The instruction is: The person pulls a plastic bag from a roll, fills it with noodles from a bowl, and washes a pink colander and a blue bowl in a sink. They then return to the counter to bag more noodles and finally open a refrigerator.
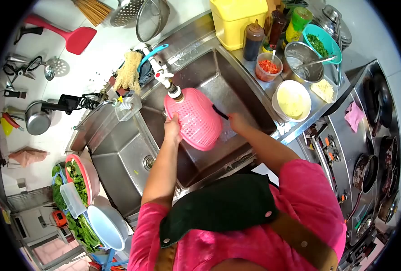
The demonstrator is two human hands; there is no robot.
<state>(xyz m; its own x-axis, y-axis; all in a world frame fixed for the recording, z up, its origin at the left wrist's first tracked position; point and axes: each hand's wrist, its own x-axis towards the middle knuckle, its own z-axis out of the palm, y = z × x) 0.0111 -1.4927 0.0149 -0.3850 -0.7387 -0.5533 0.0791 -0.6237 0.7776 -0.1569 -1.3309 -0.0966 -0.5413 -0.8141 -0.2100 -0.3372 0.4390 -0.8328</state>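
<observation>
Over the right basin of the steel sink [250, 104], a pink plastic colander [193, 119] is tilted with its perforated side facing up, beneath the white tap [163, 77]. My left hand [172, 128] grips the colander's left edge, thumb on the near face. A slim black tool [220, 112], perhaps a brush or knife handle, sticks out of my right hand [239, 123] and reaches the colander's right edge. The fingers of this hand are wrapped round it; its far end lies against the pink plastic, and I cannot tell its kind.
Right of the sink stand a yellow bin [237, 22], sauce bottles [254, 40], a tub of chopped red pepper [268, 67], a steel pot [303, 63] and a white bowl [291, 100]. Greens [85, 232] and a pale blue basin [106, 227] are at lower left. A stove [345, 144] stands right.
</observation>
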